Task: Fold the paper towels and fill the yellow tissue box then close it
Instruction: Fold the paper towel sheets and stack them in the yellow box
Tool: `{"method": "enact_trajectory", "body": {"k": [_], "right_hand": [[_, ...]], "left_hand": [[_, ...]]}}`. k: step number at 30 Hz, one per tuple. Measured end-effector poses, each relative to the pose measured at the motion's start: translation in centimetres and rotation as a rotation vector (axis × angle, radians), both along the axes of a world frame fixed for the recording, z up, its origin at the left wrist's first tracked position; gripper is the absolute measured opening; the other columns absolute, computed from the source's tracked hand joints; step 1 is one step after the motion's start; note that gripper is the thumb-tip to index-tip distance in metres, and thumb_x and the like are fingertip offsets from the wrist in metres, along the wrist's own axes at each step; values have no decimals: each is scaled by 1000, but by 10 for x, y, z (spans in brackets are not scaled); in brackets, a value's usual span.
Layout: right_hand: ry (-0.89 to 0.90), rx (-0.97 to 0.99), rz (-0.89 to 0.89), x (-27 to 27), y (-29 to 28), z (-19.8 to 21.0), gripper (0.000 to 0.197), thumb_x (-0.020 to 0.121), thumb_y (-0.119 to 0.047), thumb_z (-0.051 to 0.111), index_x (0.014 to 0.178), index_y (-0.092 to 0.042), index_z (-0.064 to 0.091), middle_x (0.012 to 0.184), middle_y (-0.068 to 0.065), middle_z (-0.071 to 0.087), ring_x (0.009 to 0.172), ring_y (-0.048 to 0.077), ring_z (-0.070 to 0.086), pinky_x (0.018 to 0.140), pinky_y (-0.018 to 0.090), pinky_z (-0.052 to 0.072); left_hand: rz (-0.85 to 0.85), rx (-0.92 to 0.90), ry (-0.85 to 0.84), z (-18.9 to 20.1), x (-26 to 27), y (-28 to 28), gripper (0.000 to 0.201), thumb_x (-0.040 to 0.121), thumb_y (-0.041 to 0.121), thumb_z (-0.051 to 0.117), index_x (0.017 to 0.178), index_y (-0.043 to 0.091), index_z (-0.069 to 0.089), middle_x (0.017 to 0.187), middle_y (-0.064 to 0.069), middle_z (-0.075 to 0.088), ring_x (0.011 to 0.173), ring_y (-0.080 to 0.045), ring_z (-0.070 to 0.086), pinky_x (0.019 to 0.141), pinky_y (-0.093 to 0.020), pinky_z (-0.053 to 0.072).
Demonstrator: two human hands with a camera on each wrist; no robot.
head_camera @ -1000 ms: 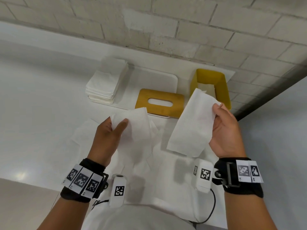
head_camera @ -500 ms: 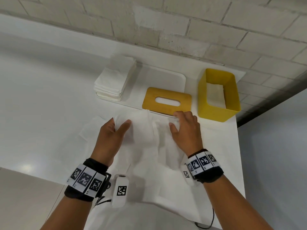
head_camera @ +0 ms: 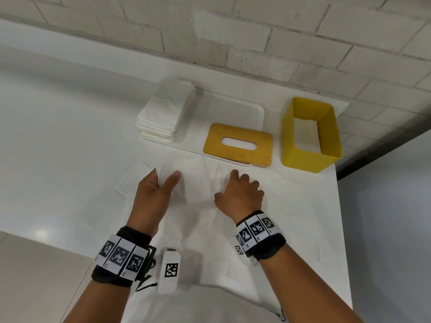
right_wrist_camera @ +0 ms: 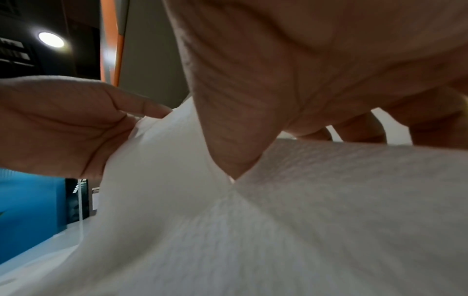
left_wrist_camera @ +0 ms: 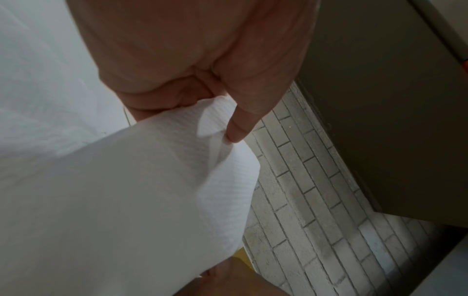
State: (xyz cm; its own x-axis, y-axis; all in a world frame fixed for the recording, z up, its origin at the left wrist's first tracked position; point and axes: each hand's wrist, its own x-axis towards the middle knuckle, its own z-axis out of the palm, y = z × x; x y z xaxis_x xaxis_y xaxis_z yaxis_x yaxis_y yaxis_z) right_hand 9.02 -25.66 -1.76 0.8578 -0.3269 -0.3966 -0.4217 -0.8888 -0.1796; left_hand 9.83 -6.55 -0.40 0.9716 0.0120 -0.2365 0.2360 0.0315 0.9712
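We see white paper towels (head_camera: 193,183), yellow box (head_camera: 303,155), tan wood-tone lid (head_camera: 238,157), black-and-white checker tags on black wristbands (head_camera: 121,255).

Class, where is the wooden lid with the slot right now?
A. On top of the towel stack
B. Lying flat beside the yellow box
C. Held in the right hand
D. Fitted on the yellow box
B: the lid lies flat left of the open yellow box, in neither hand.
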Motion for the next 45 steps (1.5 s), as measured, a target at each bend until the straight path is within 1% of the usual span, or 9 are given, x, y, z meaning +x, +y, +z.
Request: {"method": "enact_trajectory", "body": {"k": [4, 8, 11, 15, 22, 29, 33, 38, 45], "right_hand": [[-87, 110, -75, -4, -16, 12, 33, 96, -27, 49, 126, -13, 52, 123, 11, 62, 113, 36, 59, 87, 37, 47], [-419, 342, -158, -16, -49, 42, 4, 95, -22, 57, 92, -21, 59, 82, -5, 63, 82, 23, 59, 68, 29, 36], [-702, 991, -224, -31, -55, 81, 12, 97, -11, 63, 91, -21, 65, 81, -4, 71, 76, 14, 63, 71, 27, 48], [-649, 1622, -301, -46, -46, 109, 13, 89, -11, 60, 101, -13, 66, 101, 7, 75, 90, 17, 69, 80, 27, 57], [-517, 1457, -444, -46, -18, 74, 11, 100, -11, 59, 103, -13, 70, 108, 18, 74, 95, 28, 67, 92, 44, 50], [-517, 1364, -504, -45, -17, 67, 10, 99, -14, 62, 102, -15, 72, 108, 17, 75, 97, 27, 68, 100, 52, 50], [-511, 1343, -539, -46, -20, 62, 10, 98, -16, 64, 103, -13, 71, 110, 20, 74, 107, 43, 67, 105, 60, 45], [-496, 1378, -532, -48, -19, 64, 11, 99, -13, 62, 106, -10, 70, 106, 16, 76, 101, 33, 71, 99, 52, 52], [-355, 1177, -403, -47, -39, 35, 8, 96, -15, 64, 94, -17, 71, 95, 8, 77, 91, 24, 71, 88, 42, 54]], "left_hand": [[-5, -2, 3, 2, 2, 1, 11, 95, 27, 70, 102, 20, 76, 99, -5, 78, 97, -26, 73, 87, -48, 57], [-17, 11, 10, 6, 5, -4, 10, 96, 26, 69, 99, 19, 75, 96, -4, 78, 95, -28, 73, 85, -49, 58], [-38, 8, -1, 15, 8, -13, 26, 86, 40, 69, 101, 19, 74, 99, -6, 77, 100, -32, 72, 90, -55, 57], [-86, -64, 8, 27, 14, -28, 22, 95, 32, 68, 112, 19, 73, 107, -5, 77, 107, -33, 71, 89, -49, 59], [-253, -242, 42, 50, 8, -44, 31, 108, 19, 45, 130, 18, 67, 123, -10, 73, 118, -32, 68, 99, -51, 55], [-339, -450, 105, 56, -3, -43, 47, 106, 38, 36, 137, 13, 61, 133, -8, 69, 125, -22, 65, 97, -33, 56], [-381, -507, 66, 55, -8, -44, 59, 98, 54, 41, 138, 16, 59, 136, -6, 67, 129, -21, 62, 100, -33, 55], [-341, -370, 31, 43, -6, -47, 39, 97, 25, 66, 131, 8, 64, 125, -13, 72, 118, -30, 68, 93, -38, 57], [-218, -187, -1, 29, -2, -33, 24, 91, 33, 64, 102, 18, 79, 108, -12, 77, 102, -30, 72, 93, -47, 54]]}}
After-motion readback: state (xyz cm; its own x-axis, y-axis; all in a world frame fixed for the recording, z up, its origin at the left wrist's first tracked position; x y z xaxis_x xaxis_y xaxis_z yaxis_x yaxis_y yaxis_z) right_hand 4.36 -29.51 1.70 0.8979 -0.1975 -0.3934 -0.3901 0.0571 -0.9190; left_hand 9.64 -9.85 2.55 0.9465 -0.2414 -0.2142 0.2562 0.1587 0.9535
